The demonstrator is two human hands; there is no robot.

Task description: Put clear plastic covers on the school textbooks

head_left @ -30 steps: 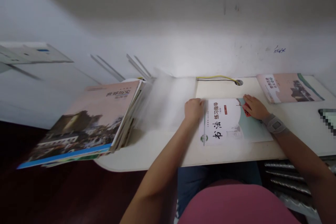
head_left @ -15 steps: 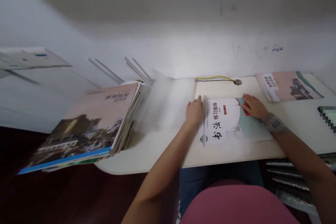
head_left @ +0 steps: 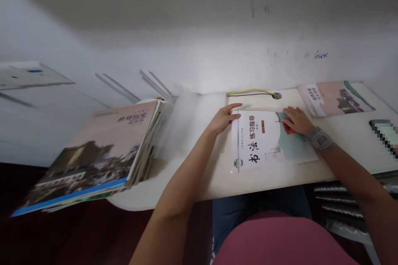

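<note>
A white and teal booklet (head_left: 267,143) with black brush lettering lies flat on the cream desk (head_left: 199,182) in front of me. My left hand (head_left: 224,117) rests at the booklet's far left corner, fingers spread, fingertips touching its edge. Palm down, my right hand (head_left: 296,119) presses on the booklet's far right part, next to a small red mark. That wrist wears a grey band (head_left: 319,138). Neither hand grips anything.
A tilted stack of textbooks (head_left: 102,153) overhangs the desk's left end. Another pinkish textbook (head_left: 334,98) lies at the back right. A yellow and black cable (head_left: 248,92) runs to a hole by the wall. A blurred-out item (head_left: 385,132) sits at the far right edge.
My left hand has uncurled from a fist at the booklet's left edge and slid toward its far corner with fingers spread. The view has drifted slightly; my right hand stays on the booklet.
</note>
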